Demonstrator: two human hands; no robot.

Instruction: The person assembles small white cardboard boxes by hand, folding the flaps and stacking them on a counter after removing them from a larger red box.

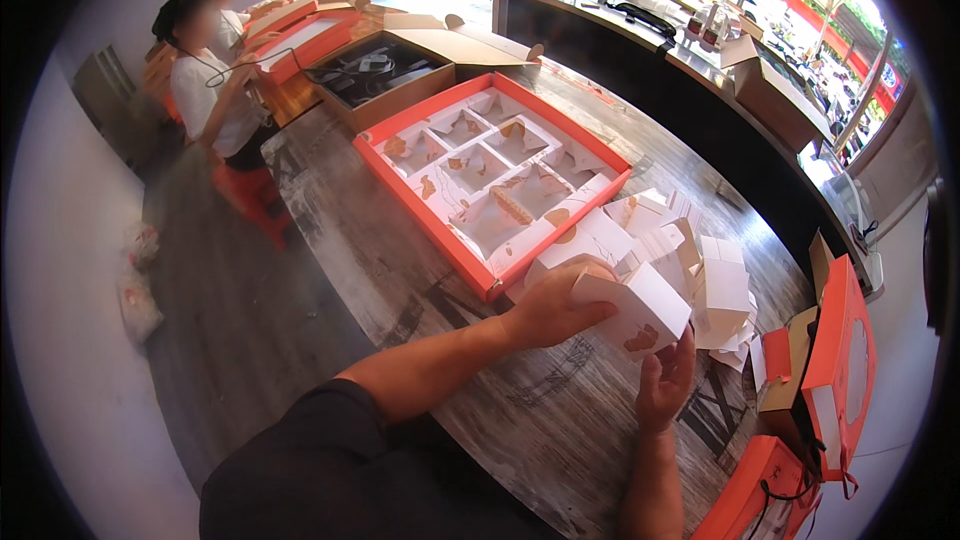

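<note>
A small white cardboard box (640,308) with a brown printed pattern is held up over the table between my two hands. My left hand (562,304) grips its left side, thumb on the near face and fingers behind. At the lower right corner, my right hand (668,380) has its fingers on the box's edge, the fingertips partly hidden behind it. Beyond my left hand lies a large red-rimmed tray box (488,278), divided into several white compartments with printed brown motifs. A pile of white folded cartons (722,280) spreads just past my right hand.
An open brown carton (350,112) with dark contents stands behind the tray box. Red gift boxes (838,370) with cords lean at the table's right end. A dark counter (640,90) runs along the far side. Two people (205,80) work at the far left by a red stool (252,202).
</note>
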